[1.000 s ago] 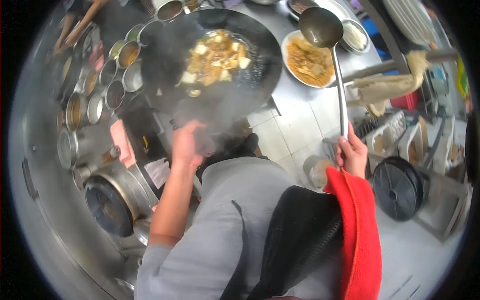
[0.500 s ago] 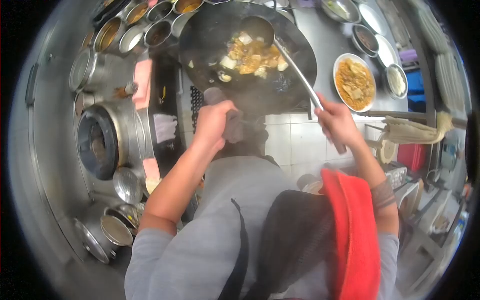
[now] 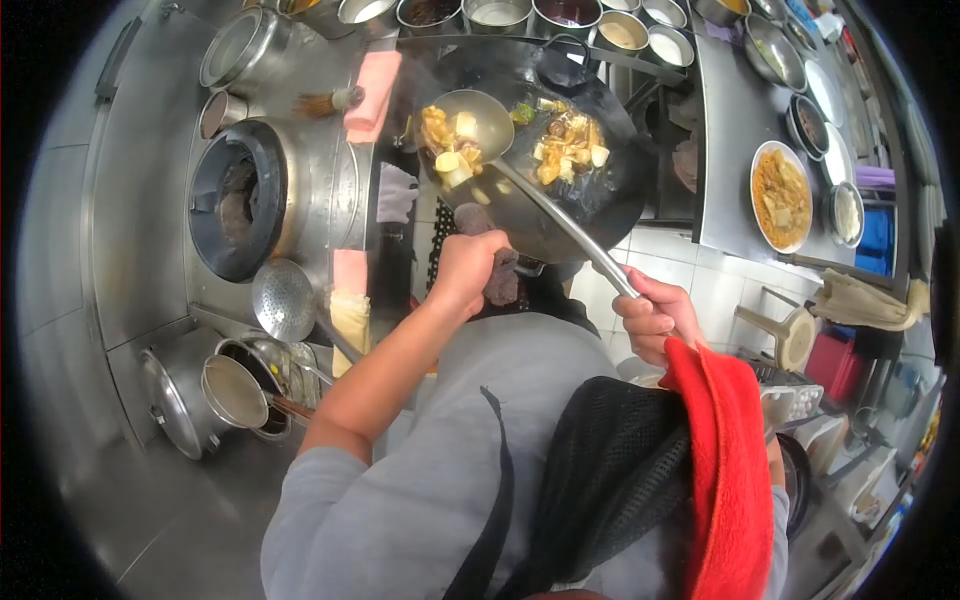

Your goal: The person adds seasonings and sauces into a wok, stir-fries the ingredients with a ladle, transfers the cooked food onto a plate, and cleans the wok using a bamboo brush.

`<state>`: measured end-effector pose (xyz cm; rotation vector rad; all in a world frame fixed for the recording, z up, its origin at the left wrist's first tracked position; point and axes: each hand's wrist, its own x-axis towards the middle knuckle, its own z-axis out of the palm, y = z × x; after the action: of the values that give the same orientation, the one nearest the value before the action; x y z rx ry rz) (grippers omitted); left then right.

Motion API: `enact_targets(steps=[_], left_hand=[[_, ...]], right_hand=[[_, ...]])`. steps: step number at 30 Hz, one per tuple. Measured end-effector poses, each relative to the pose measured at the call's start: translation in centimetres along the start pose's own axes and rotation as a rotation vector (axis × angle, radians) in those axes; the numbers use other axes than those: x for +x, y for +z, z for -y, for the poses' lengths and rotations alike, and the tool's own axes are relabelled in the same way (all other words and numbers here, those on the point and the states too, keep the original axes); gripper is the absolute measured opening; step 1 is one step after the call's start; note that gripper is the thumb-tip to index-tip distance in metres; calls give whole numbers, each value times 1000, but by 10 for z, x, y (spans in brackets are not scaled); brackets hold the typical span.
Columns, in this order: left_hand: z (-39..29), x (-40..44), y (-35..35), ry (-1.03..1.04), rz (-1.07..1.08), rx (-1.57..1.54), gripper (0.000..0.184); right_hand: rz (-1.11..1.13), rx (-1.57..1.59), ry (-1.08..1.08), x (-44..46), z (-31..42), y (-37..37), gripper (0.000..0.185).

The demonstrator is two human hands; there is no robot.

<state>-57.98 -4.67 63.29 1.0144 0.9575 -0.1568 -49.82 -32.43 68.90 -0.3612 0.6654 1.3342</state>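
My right hand (image 3: 655,312) is closed round the long metal handle of a ladle (image 3: 570,228). The ladle's bowl is loaded with sauced chunks (image 3: 455,142) in yellow and white, held over the left side of a dark wok (image 3: 590,215). More glossy pieces of the same food (image 3: 570,145) lie in the wok, right of the ladle. With my left hand (image 3: 472,265) I grip a dark grey-brown folded cloth (image 3: 502,282) at the wok's near edge; whatever part of the wok lies under the cloth is hidden.
Several metal pots of sauces and seasonings (image 3: 497,12) line the back. An oval plate of food (image 3: 782,197) stands on the right counter, by small bowls. To the left are a round burner (image 3: 235,200), a perforated skimmer (image 3: 283,300) and pink cloths (image 3: 372,95).
The ladle bowl has swung left and now carries food; before, it rested near the wok's far side. The wok now appears further right in view, its food split between ladle and wok.
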Motion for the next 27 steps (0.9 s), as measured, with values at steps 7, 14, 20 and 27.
enact_targets(steps=[7, 14, 20, 27], left_hand=[[9, -35, -45, -23, 136, -132, 8], [-11, -21, -2, -62, 314, -139, 8], [-33, 33, 68, -99, 454, -113, 17], [-61, 48, 117, -106, 514, -74, 8]], right_hand=[[126, 33, -149, -22, -44, -10, 41], [144, 102, -477, -91, -73, -6, 36], [418, 249, -762, -154, -55, -18, 38], [-618, -234, -1163, -192, -12, -35, 53]])
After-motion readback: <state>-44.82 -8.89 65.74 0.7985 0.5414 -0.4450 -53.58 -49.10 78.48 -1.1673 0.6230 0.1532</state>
